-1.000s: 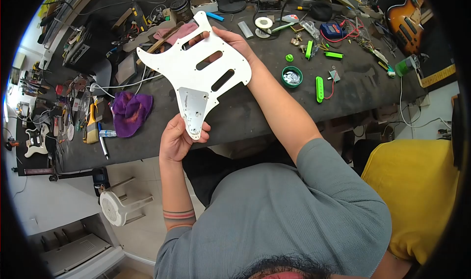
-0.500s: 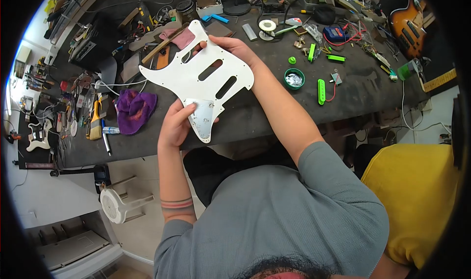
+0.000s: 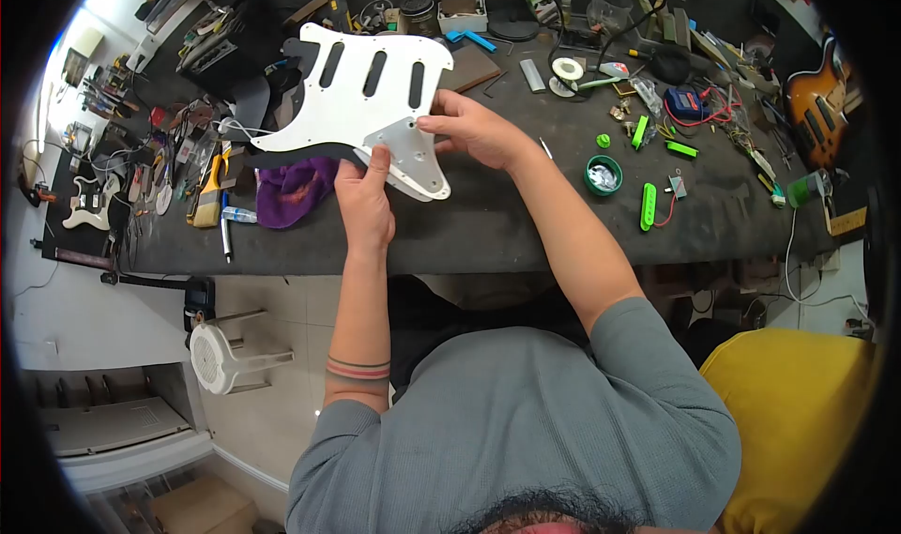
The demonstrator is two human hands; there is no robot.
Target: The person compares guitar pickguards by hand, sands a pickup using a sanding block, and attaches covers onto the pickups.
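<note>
Dark workbench [image 3: 488, 234], purple cloth [image 3: 289, 198], round green tub [image 3: 588, 183], slotless-looking green strip [image 3: 649, 207], blue box [image 3: 682, 105], white spool [image 3: 567, 66]

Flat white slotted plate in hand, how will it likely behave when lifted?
The flat white slotted plate is probably stiff: gripped near one end, it shows no obvious sag. It's likely light, looking thin and slotted.

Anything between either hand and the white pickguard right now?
Nothing visible. The left hand has its thumb directly on the white pickguard, and the right hand reaches over its right edge, touching the silvery patch. The fingers underneath are hidden, so I can't tell about that side.
</note>
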